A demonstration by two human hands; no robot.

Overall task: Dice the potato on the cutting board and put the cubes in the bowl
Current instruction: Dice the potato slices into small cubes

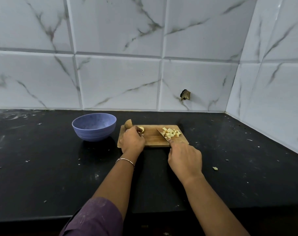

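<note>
Two larger potato pieces remain on the cutting board [153, 139]. One piece [141, 129] sits under the fingertips of the left hand [132, 142], whose fingers curl over it and hold it down at the board's left end. The other, a rounded potato half [128, 124] with its skin showing, lies just beyond that hand at the board's far corner. The right hand [185, 159] is wrapped around the handle of one knife [162, 134], and the blade slants away from the grip with its flat against one heap of pale cubes [171, 132]; the cubes are too many and too small to count. One blue bowl [93, 133] stands just left of the left hand, off the board. One stray potato bit [215, 168] lies to the right of the knife hand. A thin bracelet [125, 160] circles the left wrist above a purple sleeve [93, 218]. Everything rests on a black counter [42, 167] flecked with white scraps, backed by white marbled wall tiles [119, 79] that meet in a corner and have one dark hole [185, 95].
</note>
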